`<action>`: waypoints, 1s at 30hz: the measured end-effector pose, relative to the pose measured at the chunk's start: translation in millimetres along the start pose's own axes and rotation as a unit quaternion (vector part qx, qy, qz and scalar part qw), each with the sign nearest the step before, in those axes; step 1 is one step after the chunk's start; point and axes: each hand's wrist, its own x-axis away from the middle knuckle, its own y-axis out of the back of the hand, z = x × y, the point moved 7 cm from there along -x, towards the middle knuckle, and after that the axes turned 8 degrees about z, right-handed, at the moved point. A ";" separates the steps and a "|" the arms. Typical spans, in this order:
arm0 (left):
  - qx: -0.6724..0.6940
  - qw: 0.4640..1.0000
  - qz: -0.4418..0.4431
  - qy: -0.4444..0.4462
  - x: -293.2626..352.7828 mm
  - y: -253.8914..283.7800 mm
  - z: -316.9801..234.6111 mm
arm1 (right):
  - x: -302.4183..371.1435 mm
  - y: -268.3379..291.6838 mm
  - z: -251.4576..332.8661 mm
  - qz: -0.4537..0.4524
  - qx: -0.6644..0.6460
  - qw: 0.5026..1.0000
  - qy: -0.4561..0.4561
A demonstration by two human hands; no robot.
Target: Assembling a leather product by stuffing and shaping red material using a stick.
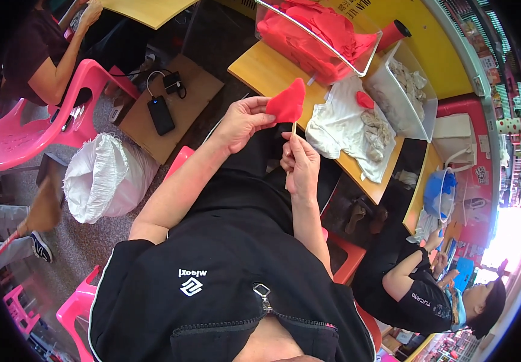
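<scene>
My left hand (245, 123) pinches the lower left edge of a small red piece (287, 104), thin and soft-looking like cloth, raised over my lap. My right hand (300, 161) grips a thin pale stick (293, 129) between thumb and fingers. The stick's upper end meets the underside of the red piece; whether it is fixed to it I cannot tell. Beyond my hands, a stained white cloth (339, 114) lies on a wooden table (249, 65). A second small red piece (365, 100) and a crumpled dirty rag (377, 137) rest on that cloth.
A clear bin of red pieces (311, 39) and a clear tub of rags (402, 90) stand at the table's far side. Left are a white sack (106, 181), a pink chair (37, 136) and a power bank (161, 114) on cardboard. Other people sit left and right; someone sweeps at far left.
</scene>
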 end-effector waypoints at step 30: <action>-0.075 0.994 -0.052 0.065 -2.8 24.4 -13.8 | 3.7 1.5 -24.2 0.013 0.206 0.975 -0.088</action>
